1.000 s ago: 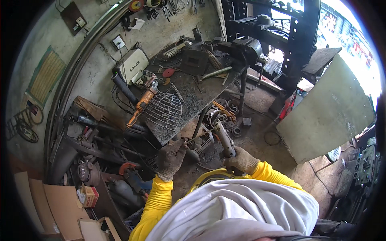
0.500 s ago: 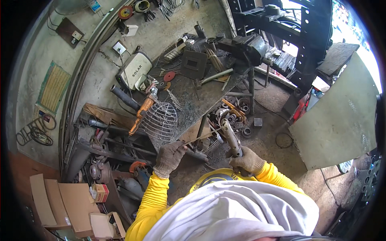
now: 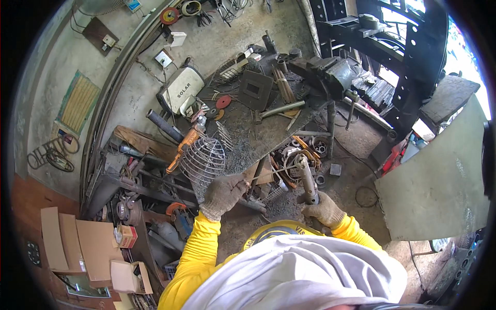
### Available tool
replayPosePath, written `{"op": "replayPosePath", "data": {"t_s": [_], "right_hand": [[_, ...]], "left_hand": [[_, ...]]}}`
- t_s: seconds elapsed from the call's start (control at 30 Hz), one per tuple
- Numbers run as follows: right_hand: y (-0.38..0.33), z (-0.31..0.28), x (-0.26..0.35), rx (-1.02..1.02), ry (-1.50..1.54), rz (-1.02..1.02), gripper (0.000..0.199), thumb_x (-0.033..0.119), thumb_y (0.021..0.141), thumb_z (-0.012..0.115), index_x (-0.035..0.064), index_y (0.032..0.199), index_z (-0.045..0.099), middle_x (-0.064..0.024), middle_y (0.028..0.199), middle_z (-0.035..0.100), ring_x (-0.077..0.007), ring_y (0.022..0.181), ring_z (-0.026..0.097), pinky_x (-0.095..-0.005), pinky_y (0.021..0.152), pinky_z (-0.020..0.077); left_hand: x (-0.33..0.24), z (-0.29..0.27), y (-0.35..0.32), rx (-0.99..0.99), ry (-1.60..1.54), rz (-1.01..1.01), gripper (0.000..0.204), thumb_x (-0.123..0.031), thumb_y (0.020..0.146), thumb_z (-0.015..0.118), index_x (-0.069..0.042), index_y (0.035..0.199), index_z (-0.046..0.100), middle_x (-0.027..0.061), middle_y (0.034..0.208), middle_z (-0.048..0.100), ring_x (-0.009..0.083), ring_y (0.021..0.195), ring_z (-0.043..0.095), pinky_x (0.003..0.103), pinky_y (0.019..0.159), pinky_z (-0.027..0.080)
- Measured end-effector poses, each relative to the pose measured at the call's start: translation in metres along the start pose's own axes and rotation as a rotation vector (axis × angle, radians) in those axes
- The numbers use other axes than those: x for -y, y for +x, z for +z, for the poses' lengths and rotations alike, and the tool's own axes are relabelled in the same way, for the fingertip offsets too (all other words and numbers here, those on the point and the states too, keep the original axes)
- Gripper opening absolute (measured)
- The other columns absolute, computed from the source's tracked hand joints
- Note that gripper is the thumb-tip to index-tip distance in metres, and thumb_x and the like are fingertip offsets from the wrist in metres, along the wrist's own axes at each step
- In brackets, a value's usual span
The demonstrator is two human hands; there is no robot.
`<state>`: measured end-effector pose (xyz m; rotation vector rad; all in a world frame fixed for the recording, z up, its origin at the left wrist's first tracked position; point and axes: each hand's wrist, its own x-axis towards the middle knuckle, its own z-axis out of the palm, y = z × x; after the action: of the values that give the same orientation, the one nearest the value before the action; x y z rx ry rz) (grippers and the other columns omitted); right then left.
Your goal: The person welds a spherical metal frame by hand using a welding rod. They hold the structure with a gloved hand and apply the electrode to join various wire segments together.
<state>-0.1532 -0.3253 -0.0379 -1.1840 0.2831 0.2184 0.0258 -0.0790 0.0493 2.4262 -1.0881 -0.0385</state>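
Gripping a grey angle grinder [image 3: 306,178] by its rear end, the gloved right hand [image 3: 323,209] is wrapped tight around the tool's body. One grinder is in that hand; its long axis runs nearly straight away from the person, head end pointing up toward the dark metal worktop [image 3: 248,134], just off the worktop's near corner. A second grinder, orange-bodied [image 3: 186,147], lies on the worktop's left edge, slanting from lower left to upper right.

One domed wire cage [image 3: 202,163] rests at the worktop's near left edge, beside the orange grinder, its rounded top pointing upward in the view and its open base toward the person. The gloved left hand [image 3: 223,194] sits just below the cage, fingers curled at its lower rim; whether it truly clasps the wire cannot be told.

One red disc [image 3: 223,102] lies farther back on the worktop, one grey pipe [image 3: 279,109] lies crosswise right of it, and one bench vise [image 3: 330,72] stands at the worktop's far right corner.
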Motion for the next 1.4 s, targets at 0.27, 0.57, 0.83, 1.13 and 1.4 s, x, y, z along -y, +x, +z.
{"op": "replayPosePath", "data": {"t_s": [0.27,0.57,0.83,1.13,1.4], "right_hand": [[0.004,-0.028,-0.010,-0.227,0.167,-0.198,0.039,0.006,0.075,0.063,-0.0050,0.111,0.053,-0.0094,0.072,0.059,-0.0192,0.056,0.060,-0.0296,0.050,0.0493],[0.017,-0.030,-0.042,-0.376,0.266,-0.432,0.042,0.014,0.080,0.064,-0.0010,0.115,0.047,-0.0111,0.074,0.059,-0.0219,0.060,0.061,-0.0341,0.060,0.0557],[0.033,0.025,-0.047,-0.504,0.051,-0.366,0.037,0.012,0.083,0.064,-0.0013,0.115,0.050,-0.0103,0.076,0.061,-0.0186,0.061,0.062,-0.0286,0.055,0.0526],[0.064,0.132,-0.053,-0.825,-0.084,-0.321,0.033,0.011,0.085,0.067,0.0032,0.115,0.055,-0.0085,0.070,0.063,-0.0140,0.048,0.057,-0.0245,0.042,0.0426],[0.059,0.186,-0.085,-1.018,-0.133,-0.300,0.032,0.005,0.083,0.068,0.0014,0.113,0.057,-0.0049,0.074,0.062,-0.0127,0.055,0.059,-0.0239,0.047,0.0453]], "left_hand": [[-0.016,-0.025,0.012,-0.678,0.396,0.401,0.037,-0.039,0.084,0.069,-0.008,0.105,0.063,0.0109,0.095,0.063,0.0310,0.088,0.061,0.042,0.073,0.049],[0.059,-0.012,-0.027,-0.590,0.303,0.147,0.030,-0.024,0.082,0.072,-0.006,0.105,0.064,0.0095,0.089,0.066,0.0301,0.079,0.063,0.040,0.068,0.050],[0.172,-0.024,-0.036,-0.691,0.055,-0.301,0.036,-0.029,0.080,0.076,-0.007,0.105,0.063,0.0099,0.089,0.069,0.0264,0.079,0.067,0.037,0.071,0.053],[0.342,-0.011,-0.030,-0.759,-1.074,-0.656,0.042,-0.039,0.090,0.065,-0.008,0.118,0.057,0.0064,0.109,0.061,0.0224,0.095,0.059,0.038,0.082,0.050],[0.330,-0.023,-0.005,-0.512,-1.917,-0.665,0.041,-0.039,0.095,0.054,-0.009,0.123,0.056,0.0110,0.121,0.062,0.0303,0.110,0.061,0.051,0.090,0.055]]}}
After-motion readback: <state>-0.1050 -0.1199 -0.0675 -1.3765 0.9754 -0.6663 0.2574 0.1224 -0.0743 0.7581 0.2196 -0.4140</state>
